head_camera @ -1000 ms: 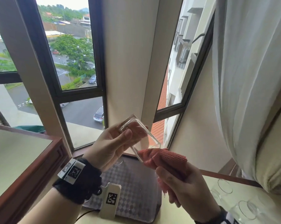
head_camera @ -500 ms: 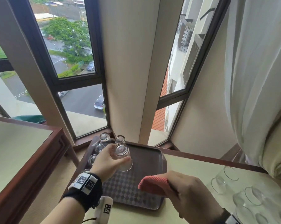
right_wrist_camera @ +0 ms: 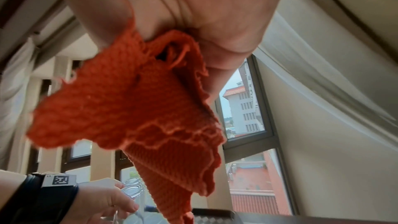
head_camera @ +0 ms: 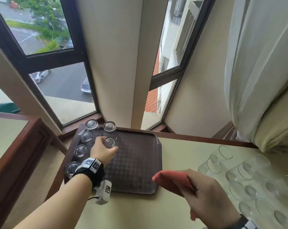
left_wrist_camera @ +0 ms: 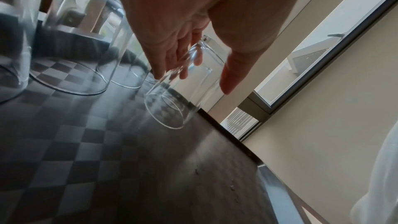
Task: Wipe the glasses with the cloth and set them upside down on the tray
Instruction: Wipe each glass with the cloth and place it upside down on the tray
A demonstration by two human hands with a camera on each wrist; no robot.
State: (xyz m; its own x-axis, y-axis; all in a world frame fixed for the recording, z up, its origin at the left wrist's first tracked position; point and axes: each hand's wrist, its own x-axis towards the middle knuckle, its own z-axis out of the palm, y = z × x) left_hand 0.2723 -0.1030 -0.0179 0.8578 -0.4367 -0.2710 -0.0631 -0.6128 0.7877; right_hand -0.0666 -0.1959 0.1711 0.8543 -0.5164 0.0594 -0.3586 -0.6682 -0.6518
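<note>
Clear cylindrical glass (head_camera: 109, 142), mouth down, sits in the left hand (head_camera: 102, 150) over the checker-textured brown tray (head_camera: 136, 162) at centre frame. Right hand (head_camera: 211, 200) clutches the waffle-knit red cloth (head_camera: 171, 180).

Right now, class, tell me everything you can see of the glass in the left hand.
The glass is a clear, plain, straight-sided tumbler, empty. It is upside down, thick base up, open rim down. The left hand grips its wall from the side, fingers on one side, thumb on the other. It is over the dark checkered tray, just in front of the other upturned glasses. Its rim looks at or just above the tray; contact is unclear.
</note>
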